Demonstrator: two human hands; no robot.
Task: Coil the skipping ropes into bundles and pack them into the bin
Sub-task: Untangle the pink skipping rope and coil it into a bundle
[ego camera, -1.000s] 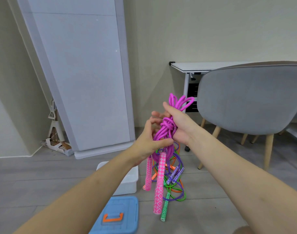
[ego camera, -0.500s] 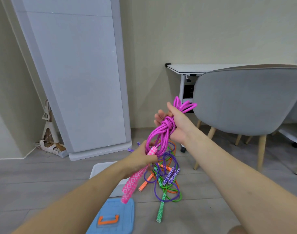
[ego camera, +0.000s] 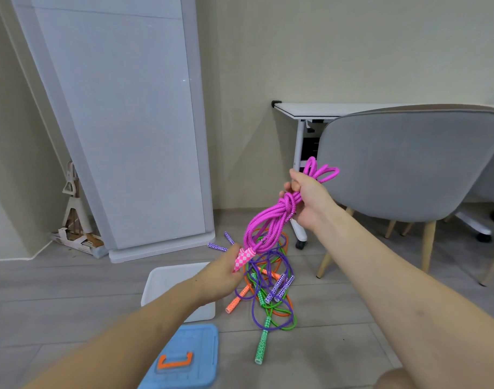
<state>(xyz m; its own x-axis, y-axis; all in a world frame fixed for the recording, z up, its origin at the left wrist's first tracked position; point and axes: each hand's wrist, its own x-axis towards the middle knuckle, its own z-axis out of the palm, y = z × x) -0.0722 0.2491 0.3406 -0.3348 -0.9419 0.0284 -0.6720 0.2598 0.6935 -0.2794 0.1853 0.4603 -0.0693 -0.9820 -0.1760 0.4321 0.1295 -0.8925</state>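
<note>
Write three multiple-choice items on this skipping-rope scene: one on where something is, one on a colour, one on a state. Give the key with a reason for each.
1. Where is the blue lid?
A. On the white bin
B. On the floor in front of the white bin
C. On the grey chair

2. What colour is the rope held in both hands?
A. Green
B. Orange
C. Pink

3. What state is the white bin in?
A. Open, lid off
B. Closed
C. Tipped on its side

Key:
1 B, the lid lies flat on the floor nearer the camera than the bin.
2 C, the right hand grips the knotted pink rope and the left hand grips its pink handles.
3 A, its top is uncovered.
</note>
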